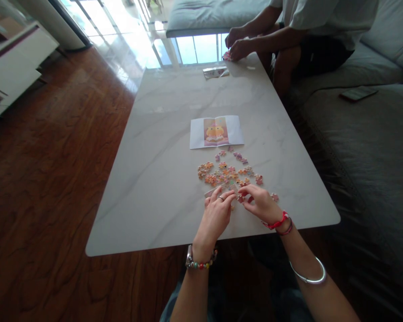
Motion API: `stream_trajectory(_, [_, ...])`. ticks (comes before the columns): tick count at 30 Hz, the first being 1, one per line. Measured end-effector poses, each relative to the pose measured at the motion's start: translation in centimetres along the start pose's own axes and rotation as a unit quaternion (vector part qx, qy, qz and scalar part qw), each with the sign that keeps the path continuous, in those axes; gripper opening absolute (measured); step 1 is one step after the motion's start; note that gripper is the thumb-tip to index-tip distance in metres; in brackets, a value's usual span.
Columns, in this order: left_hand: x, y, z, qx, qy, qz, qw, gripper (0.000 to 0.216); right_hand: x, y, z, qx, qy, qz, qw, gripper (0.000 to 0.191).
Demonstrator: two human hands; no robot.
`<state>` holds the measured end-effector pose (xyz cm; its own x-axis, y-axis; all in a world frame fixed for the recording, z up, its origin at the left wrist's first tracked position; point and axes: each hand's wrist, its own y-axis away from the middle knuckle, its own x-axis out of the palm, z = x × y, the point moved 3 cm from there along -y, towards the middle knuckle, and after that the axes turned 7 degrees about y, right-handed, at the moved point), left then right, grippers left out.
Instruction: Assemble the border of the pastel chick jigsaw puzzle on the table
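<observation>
Small puzzle pieces [223,165] in pink, orange and purple lie in a loose cluster near the front of the table. My left hand [217,210] rests at the near side of the cluster, fingers stretched out over a pale strip [214,191] that looks like joined pieces. Thumb and forefinger of my right hand [259,202] pinch a pinkish puzzle piece [241,198] close to the left fingertips. One loose piece [275,197] lies right of my right hand. Just beyond the cluster is a creased paper sheet [234,129] with a printed picture of a yellow figure.
At the far end of the white marbled table [161,179], another person's hands [239,44] handle small pink pieces beside a clear packet [216,72]. A grey sofa [362,134] with a phone [358,93] runs along the right. A white cabinet [16,67] stands at the left.
</observation>
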<state>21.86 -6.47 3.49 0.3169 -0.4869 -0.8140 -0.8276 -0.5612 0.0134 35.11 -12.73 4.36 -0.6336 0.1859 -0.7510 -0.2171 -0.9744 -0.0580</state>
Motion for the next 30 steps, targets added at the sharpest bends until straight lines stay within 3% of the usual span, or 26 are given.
stream_trajectory(14, [-0.1,-0.1,-0.1,-0.005,0.012,-0.001,1.000,0.033,0.3,0.2,-0.8,0.107,-0.167,0.017,0.980,0.034])
stream_trajectory(25, [0.0,-0.2,0.1,-0.002,0.016,-0.002,1.000,0.033,-0.4,0.5,-2.8,0.167,-0.179,-0.008,0.970,0.021])
stream_trajectory(30, [-0.2,-0.3,0.1,0.003,0.013,-0.023,1.000,0.039,-2.3,0.5,-2.7,0.137,-0.050,-0.028,0.989,0.022])
